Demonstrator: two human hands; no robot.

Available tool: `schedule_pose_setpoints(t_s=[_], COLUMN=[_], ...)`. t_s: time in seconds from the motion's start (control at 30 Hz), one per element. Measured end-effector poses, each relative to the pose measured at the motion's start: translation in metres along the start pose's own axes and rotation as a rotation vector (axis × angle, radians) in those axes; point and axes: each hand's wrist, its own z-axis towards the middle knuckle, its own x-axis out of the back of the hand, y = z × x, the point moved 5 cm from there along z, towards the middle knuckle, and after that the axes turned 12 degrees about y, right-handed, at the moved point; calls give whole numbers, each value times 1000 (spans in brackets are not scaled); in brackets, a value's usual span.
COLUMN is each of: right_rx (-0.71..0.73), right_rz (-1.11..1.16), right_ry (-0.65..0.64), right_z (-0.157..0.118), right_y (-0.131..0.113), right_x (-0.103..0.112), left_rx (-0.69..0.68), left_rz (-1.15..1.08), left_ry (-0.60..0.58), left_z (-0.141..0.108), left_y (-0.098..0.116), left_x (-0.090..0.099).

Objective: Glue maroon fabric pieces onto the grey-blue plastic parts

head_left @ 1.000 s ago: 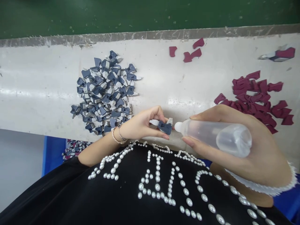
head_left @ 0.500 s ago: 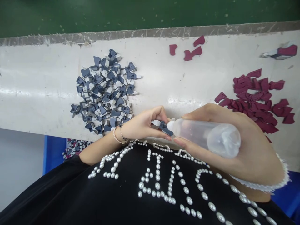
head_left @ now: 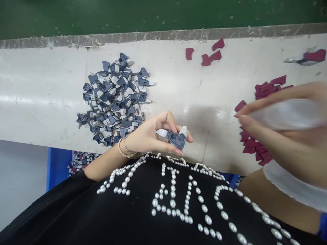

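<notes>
Between thumb and fingers, my left hand (head_left: 155, 134) grips a small grey-and-white plastic part (head_left: 176, 139), its recessed grey face turned up. My right hand (head_left: 288, 132), smeared by motion, is wrapped round a translucent squeeze bottle (head_left: 288, 114) over the pile of maroon pieces (head_left: 255, 144). The hand and bottle cover much of that pile. To the left of my left hand lies a heap of grey-and-white plastic parts (head_left: 114, 102) like the held one.
Several loose maroon pieces (head_left: 205, 60) lie near the table's far edge. A part with a maroon piece on it (head_left: 308, 57) rests at the far right. Below the white tabletop (head_left: 38, 95), a blue bin (head_left: 60, 163) at left holds mixed parts.
My right hand has carried the bottle away to the right, off the grey-and-white part. My left hand has shifted slightly left, and the part's face now shows fully.
</notes>
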Motion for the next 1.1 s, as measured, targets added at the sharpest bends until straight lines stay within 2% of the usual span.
schedule_pose_setpoints(t_s=[0.07, 0.2, 0.27, 0.33, 0.5, 0.6, 0.67, 0.73, 0.8, 0.83, 0.87, 0.93, 0.97, 1.03, 1.1], right_rx=[117, 571, 687, 760, 941, 944, 932, 943, 903, 827, 709, 548, 302, -140, -245], right_rz=[-160, -735, -862, -926, -1001, -1004, -1020, -926, -643, -445, -299, -301, -268, -201, -170], right_ry=[-82, -468, -566, -601, -621, -642, -671, -654, -520, -401, -280, -197, -176, -344, -398], right_z=[7, 13, 13, 8, -5, -5, -7, -16, -23, -23, -21, -14, -6, 1, 7], right_y=[-11, -38, -52, -67, -98, -112, -119, -123, -121, -114, -99, -52, -19, 46, 83], right_x=[-24, -85, -104, -114, -118, -114, -106, -85, -50, -27, -5, 20, 25, 9, -16], left_rx=[4, -6, -19, -28, -26, -30, -54, -92, -135, -158, -178, -201, -194, -136, -42], left_rz=[5, 68, 102, 128, 192, 205, 227, 245, 236, 219, 205, 213, 234, 286, 304], left_ry=[-5, 12, 31, 47, 70, 88, 98, 93, 86, 83, 85, 86, 89, 103, 92], left_z=[-1, -2, -2, -3, -5, -7, -10, -14, -20, -23, -26, -30, -30, -28, -23], left_y=[3, 8, 11, 13, 15, 17, 22, 29, 37, 41, 44, 46, 45, 37, 25], left_x=[-2, -3, -2, -1, 5, 11, 15, 17, 18, 18, 19, 18, 17, 12, 3])
